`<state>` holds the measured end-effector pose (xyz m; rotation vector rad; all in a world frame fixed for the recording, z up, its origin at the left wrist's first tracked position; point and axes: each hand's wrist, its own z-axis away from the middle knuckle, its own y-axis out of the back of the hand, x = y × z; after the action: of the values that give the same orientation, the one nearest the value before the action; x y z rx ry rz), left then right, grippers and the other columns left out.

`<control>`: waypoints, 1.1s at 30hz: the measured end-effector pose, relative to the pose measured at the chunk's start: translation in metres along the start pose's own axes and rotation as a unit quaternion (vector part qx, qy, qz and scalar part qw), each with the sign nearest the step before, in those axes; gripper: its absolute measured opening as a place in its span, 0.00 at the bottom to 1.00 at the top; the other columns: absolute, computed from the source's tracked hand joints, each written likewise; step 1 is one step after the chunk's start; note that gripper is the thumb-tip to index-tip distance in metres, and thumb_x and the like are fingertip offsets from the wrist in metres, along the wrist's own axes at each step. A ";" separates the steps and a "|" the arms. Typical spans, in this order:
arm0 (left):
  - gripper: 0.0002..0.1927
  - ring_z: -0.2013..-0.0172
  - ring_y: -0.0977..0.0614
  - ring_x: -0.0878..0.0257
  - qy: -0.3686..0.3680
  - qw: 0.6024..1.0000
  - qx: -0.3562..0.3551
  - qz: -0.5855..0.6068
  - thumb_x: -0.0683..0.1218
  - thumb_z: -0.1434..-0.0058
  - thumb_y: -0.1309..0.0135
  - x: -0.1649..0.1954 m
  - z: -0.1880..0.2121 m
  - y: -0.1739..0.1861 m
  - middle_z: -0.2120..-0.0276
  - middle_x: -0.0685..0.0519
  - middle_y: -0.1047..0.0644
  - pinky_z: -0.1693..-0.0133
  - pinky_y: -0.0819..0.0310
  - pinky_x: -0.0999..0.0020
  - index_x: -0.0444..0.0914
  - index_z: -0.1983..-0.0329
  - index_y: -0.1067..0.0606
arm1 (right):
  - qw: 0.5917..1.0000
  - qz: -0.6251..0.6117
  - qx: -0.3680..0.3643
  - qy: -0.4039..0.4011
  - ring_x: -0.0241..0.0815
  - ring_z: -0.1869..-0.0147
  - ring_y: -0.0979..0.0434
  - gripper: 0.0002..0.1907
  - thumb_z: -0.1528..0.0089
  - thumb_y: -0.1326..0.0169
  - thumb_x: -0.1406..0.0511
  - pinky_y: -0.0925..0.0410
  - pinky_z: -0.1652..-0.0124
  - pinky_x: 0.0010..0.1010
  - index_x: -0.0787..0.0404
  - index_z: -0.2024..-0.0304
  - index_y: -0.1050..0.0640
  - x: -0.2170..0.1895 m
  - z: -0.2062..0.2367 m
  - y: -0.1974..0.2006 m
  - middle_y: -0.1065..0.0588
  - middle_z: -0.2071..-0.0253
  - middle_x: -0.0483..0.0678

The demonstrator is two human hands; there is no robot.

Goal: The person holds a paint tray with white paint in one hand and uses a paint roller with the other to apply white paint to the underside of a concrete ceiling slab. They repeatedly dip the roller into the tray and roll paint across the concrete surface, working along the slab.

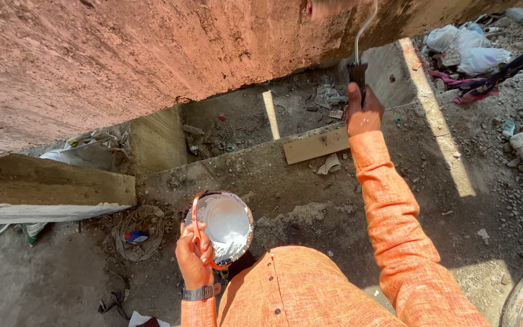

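- Looking from the left, I see my left hand (194,259) with its fingers curled around the orange handle of a small paint bucket (226,225), held low near my chest; white paint fills it.
- A wooden plank (316,145) lies on the concrete ledge between the hands.
- My right hand (363,112) grips the black handle of a paint roller (358,45), raised against the reddish wall (122,54).
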<state>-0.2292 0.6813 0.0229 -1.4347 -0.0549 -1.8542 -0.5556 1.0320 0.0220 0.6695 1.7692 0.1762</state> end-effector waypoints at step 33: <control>0.16 0.88 0.42 0.74 -0.013 0.999 0.024 0.018 0.47 0.31 0.65 -0.003 0.016 0.004 0.82 0.58 0.35 0.86 0.50 0.76 0.32 0.57 0.28 | 0.965 -0.227 -0.058 -0.114 0.32 0.85 0.40 0.27 0.30 0.54 0.42 0.44 0.83 0.29 0.58 0.67 0.31 -0.056 0.007 -0.004 0.35 0.82 0.41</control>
<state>-0.2135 0.6880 0.0245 -1.4181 -0.0868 -1.7932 -0.5413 0.9982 0.0647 0.1780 1.6276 -0.1082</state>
